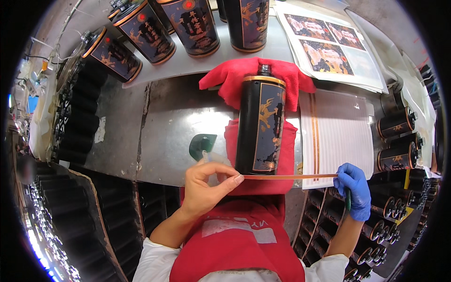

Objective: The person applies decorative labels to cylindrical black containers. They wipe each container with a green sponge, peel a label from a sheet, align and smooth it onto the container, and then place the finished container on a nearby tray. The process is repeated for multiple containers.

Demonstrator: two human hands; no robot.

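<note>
A black bottle with a gold rim band and a dark decorated panel lies on red cloths in front of me, its neck pointing away. Across its near end runs a thin copper-coloured strip, stretched out straight. My bare left hand pinches the strip's left end between thumb and forefinger. The other end is between the fingers of my right hand, which wears a blue glove. A dark green tool also sticks out of the right palm. Beyond my left hand lies a flat green piece.
White striped backing sheet with copper strips lies right of the bottle. Printed picture sheets are at the back right. Several decorated bottles stand along the back; others lie at the right. Plain black bottles are stacked left.
</note>
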